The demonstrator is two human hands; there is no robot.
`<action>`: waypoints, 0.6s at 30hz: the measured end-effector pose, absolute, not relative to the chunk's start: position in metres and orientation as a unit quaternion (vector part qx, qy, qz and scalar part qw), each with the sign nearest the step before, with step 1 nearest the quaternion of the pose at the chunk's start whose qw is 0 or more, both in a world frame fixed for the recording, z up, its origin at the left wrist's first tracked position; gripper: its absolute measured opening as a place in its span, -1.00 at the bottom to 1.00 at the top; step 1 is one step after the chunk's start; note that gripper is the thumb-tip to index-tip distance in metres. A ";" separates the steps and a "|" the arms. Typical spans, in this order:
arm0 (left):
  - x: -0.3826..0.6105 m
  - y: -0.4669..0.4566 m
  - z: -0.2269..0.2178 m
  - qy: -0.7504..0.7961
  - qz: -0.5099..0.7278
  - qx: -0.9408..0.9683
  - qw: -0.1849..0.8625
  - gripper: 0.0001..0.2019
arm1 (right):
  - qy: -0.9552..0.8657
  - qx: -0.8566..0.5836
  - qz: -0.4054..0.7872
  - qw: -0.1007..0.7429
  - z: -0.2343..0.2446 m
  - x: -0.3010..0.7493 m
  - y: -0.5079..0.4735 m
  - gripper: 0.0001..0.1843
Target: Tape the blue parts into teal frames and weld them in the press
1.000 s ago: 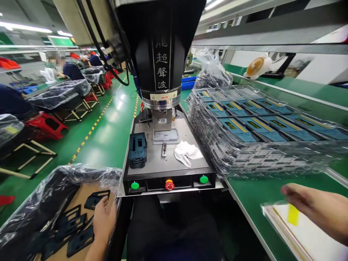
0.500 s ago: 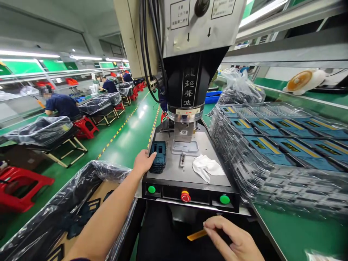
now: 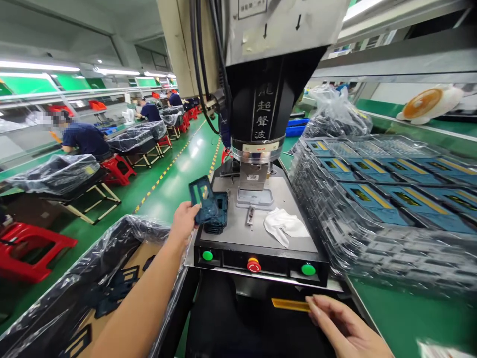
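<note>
Of the two hands, the left hand (image 3: 184,222) is closed on a dark teal frame (image 3: 202,198), which is held tilted just above the stack of frames (image 3: 219,221) on the machine's plate (image 3: 238,234). A thin yellow strip (image 3: 289,304) is pinched in the fingertips of the right hand (image 3: 346,330), below the red button (image 3: 254,265). A white cloth (image 3: 285,226) lies on the plate.
</note>
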State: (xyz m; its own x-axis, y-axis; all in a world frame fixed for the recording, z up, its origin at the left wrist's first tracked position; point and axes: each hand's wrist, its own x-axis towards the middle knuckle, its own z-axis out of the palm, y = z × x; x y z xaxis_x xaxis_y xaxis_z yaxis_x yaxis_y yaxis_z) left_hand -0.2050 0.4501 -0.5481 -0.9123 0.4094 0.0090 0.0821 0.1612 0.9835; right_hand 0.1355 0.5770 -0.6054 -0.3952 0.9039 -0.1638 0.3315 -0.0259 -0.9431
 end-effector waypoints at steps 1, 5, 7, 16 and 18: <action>-0.194 0.441 -0.548 0.725 0.651 0.165 0.152 -0.55 | -0.611 -0.480 0.558 0.290 -0.606 0.132 0.575 -0.58; -0.144 0.398 -0.574 0.589 0.751 0.075 0.289 -0.49 | -0.444 -0.454 0.687 0.353 -0.611 0.118 0.570 -0.59; -0.119 0.380 -0.598 0.567 0.745 -0.012 0.351 -0.44 | -0.382 -0.445 0.729 0.354 -0.614 0.113 0.569 -0.60; -0.042 0.366 -0.654 0.468 0.704 -0.111 0.522 -0.41 | -0.349 -0.425 0.779 0.301 -0.621 0.093 0.554 -0.67; -0.037 0.373 -0.649 0.450 0.712 -0.118 0.525 -0.46 | -0.388 -0.420 0.765 0.296 -0.623 0.090 0.548 -0.69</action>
State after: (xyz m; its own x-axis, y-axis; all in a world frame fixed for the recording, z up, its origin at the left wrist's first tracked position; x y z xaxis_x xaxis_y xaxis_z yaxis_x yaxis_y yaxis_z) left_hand -0.0374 0.3727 -0.6489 -0.4206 0.6425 -0.6405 -0.8543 -0.0429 0.5180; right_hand 0.0898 0.5484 -0.6234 -0.4723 0.7788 -0.4129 -0.1264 -0.5234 -0.8427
